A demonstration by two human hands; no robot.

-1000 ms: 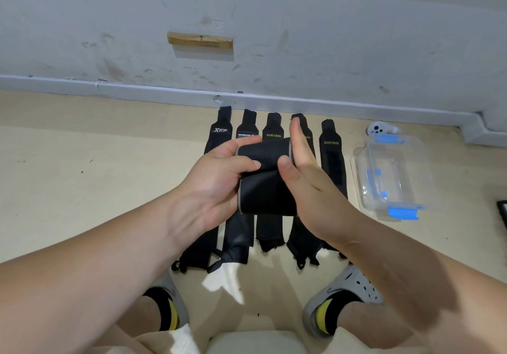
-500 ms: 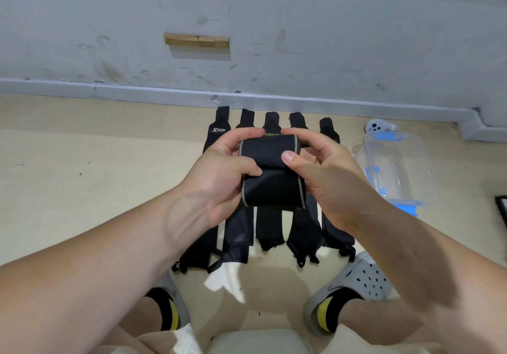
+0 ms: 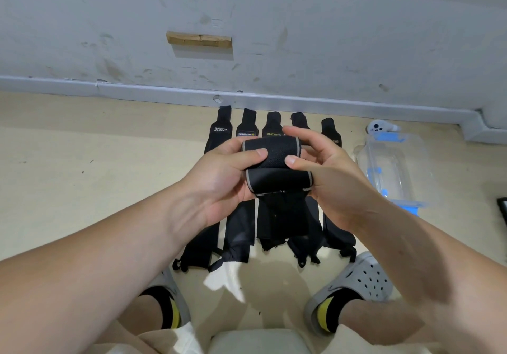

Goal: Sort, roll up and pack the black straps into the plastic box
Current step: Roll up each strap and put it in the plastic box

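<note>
The strap (image 3: 277,174) is up off the floor, caught between both hands and partly wound into a fat roll. The left hand (image 3: 219,186) grips its left end, thumb pressed on the front of the roll and fingers curled behind. The right hand (image 3: 329,183) pinches the right end the same way, thumb on the front, fingers wrapped over the top. Neither hand is slack. A loose tail seems to hang down below the roll, though black on black makes it hard to follow.

It looks a soft, light, stretchy band with grey edging, the sort that springs open once let go. I'd judge the safe hold is across its full width, thumbs pinning the outer turn so the coil stays tight and square.

Directly beneath the hands lies the row of straps (image 3: 247,131), five flat side by side on the floor (image 3: 82,189), their narrow ends near the wall. The box (image 3: 362,159), clear with blue clips, sits on the floor just beside the row on the right, apart from the right hand. Whether its lid is on I cannot tell.
</note>
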